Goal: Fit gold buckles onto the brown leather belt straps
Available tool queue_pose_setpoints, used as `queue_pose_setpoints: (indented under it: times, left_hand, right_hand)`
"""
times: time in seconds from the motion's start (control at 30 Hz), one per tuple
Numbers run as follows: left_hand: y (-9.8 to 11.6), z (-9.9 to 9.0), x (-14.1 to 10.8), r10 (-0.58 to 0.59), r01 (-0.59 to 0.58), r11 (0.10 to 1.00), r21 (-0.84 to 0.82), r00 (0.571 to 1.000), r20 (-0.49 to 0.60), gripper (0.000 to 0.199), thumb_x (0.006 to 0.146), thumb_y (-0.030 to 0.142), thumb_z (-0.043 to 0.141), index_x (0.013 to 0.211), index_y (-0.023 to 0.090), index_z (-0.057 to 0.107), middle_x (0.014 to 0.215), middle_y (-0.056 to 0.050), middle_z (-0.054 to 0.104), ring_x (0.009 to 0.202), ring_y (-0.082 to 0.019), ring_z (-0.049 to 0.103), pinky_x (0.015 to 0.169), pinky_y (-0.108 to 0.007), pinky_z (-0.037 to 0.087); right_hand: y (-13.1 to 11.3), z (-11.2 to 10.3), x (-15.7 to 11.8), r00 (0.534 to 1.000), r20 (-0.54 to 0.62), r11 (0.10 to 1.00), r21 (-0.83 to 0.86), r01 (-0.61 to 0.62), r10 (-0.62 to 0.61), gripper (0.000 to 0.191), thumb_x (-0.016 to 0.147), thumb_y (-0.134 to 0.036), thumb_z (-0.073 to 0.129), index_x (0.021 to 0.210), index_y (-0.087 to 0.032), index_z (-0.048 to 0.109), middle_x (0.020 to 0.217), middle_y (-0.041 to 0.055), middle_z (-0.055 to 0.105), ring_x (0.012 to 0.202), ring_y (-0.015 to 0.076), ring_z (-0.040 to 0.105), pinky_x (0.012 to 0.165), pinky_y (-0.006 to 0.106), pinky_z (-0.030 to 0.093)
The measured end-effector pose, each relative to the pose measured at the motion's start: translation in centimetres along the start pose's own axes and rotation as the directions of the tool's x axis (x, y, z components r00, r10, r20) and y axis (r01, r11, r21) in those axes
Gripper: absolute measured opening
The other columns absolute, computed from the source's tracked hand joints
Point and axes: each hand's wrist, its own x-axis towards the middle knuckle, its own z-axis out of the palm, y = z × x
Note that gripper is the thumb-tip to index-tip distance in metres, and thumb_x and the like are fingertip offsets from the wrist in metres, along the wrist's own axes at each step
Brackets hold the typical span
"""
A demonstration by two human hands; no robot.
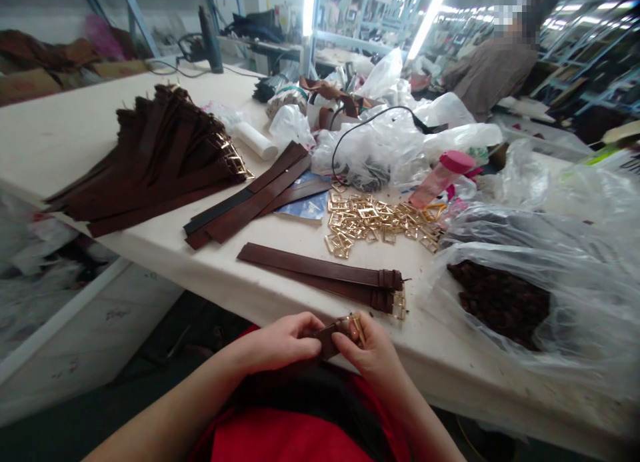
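Note:
Between my hands, at the table's front edge, is a dark brown leather strap (327,341). My left hand (286,341) pinches it from the left, thumb on top. At its right end my right hand (369,345) grips the strap together with a gold buckle (356,329); the fingers partly cover both. The rest of the strap drops out of sight below my hands. Just beyond lie brown straps (320,270) with buckles at their right ends. Farther back is a pile of loose gold buckles (375,219).
A large stack of brown straps (165,142) fans out at the left. Loose straps (260,202) cross over a blue packet (305,205). On the right, a clear plastic bag (575,302) holds small dark brown pieces (500,302). A pink-lidded bottle (440,179) leans near the buckles. A person (493,65) is farther back.

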Motion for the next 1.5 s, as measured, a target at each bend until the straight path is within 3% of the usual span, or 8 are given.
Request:
queue_pose_setpoints:
  times: [0.17,0.27,0.37,0.5,0.67,0.8,1.13,1.5]
  left_hand:
    - [-0.3,0.2,0.6,0.048,-0.047,0.973,-0.226,0.999,0.000,0.025,0.071,0.032,0.060,0.086,0.015,0.050,0.071,0.004,0.055,0.060,-0.009,0.047,0.055,-0.020,0.034]
    - [-0.7,0.3,1.1,0.111,-0.087,0.927,-0.366,0.993,0.046,0.025,0.071,0.029,0.062,0.085,0.016,0.047,0.071,0.003,0.057,0.061,-0.009,0.050,0.057,-0.020,0.036]
    - [-1.0,0.4,1.6,0.159,-0.125,0.893,-0.433,0.986,0.043,0.024,0.070,0.025,0.064,0.084,0.016,0.047,0.074,0.001,0.059,0.067,-0.011,0.054,0.061,-0.022,0.038]
    - [-1.3,0.7,2.1,0.200,-0.157,0.868,-0.472,0.979,0.041,0.023,0.072,0.024,0.064,0.087,0.015,0.049,0.082,-0.001,0.060,0.071,-0.012,0.055,0.065,-0.023,0.039]
    - [-1.3,0.7,2.2,0.166,-0.112,0.853,-0.510,0.984,0.060,0.028,0.073,0.034,0.066,0.085,0.015,0.050,0.075,0.000,0.059,0.067,-0.011,0.055,0.063,-0.023,0.040]
    - [-1.1,0.3,2.0,0.074,-0.033,0.869,-0.494,0.995,0.064,0.035,0.080,0.046,0.054,0.091,0.013,0.055,0.079,-0.005,0.063,0.067,-0.015,0.058,0.063,-0.026,0.043]
    - [-1.7,0.7,3.0,0.097,-0.096,0.926,-0.365,0.995,-0.015,0.027,0.071,0.031,0.064,0.090,0.013,0.056,0.073,-0.002,0.064,0.064,-0.012,0.059,0.061,-0.023,0.043]
    - [-1.1,0.6,2.0,0.065,-0.061,0.937,-0.344,0.998,0.000,0.026,0.074,0.024,0.059,0.097,0.014,0.058,0.074,-0.002,0.067,0.066,-0.013,0.060,0.061,-0.022,0.044]
  right_hand:
    - [-0.5,0.4,-0.1,0.997,-0.050,0.975,0.219,-0.038,0.050,0.026,0.068,-0.030,0.065,0.063,-0.020,0.042,0.058,-0.0059,0.039,0.054,0.0092,0.035,0.050,0.021,0.028]
    - [-0.7,1.5,-0.2,0.991,-0.013,0.724,0.684,-0.090,0.135,0.024,0.069,-0.035,0.066,0.076,-0.021,0.048,0.068,-0.0046,0.049,0.059,0.0097,0.045,0.056,0.021,0.038]
    - [-0.6,2.4,-0.3,0.987,0.058,0.495,0.860,-0.125,0.149,0.035,0.069,-0.042,0.065,0.096,-0.024,0.052,0.083,-0.0001,0.058,0.072,0.0136,0.054,0.065,0.025,0.045]
    - [-0.3,2.3,-0.2,0.995,0.091,0.685,0.724,-0.087,0.029,0.038,0.071,-0.042,0.063,0.102,-0.021,0.056,0.092,0.0046,0.061,0.076,0.0174,0.058,0.067,0.029,0.048]
    - [-0.4,1.1,0.1,0.995,-0.046,0.911,0.400,0.104,-0.093,0.022,0.082,-0.035,0.050,0.097,-0.022,0.058,0.087,0.0023,0.062,0.079,0.0166,0.058,0.071,0.027,0.047]
    - [-0.3,0.8,0.2,0.994,-0.070,0.934,0.342,0.105,-0.086,0.022,0.082,-0.036,0.050,0.098,-0.021,0.056,0.080,0.0007,0.060,0.070,0.0143,0.056,0.063,0.024,0.046]
    - [-0.4,1.2,0.5,0.979,-0.200,0.961,0.262,0.087,-0.034,0.022,0.080,-0.032,0.049,0.095,-0.019,0.056,0.082,0.0020,0.059,0.075,0.0162,0.056,0.067,0.027,0.045]
    - [-0.3,1.3,-0.1,0.985,-0.100,0.901,0.426,-0.087,0.142,0.030,0.081,-0.039,0.047,0.101,-0.017,0.052,0.069,-0.0021,0.048,0.055,0.0098,0.043,0.049,0.021,0.036]
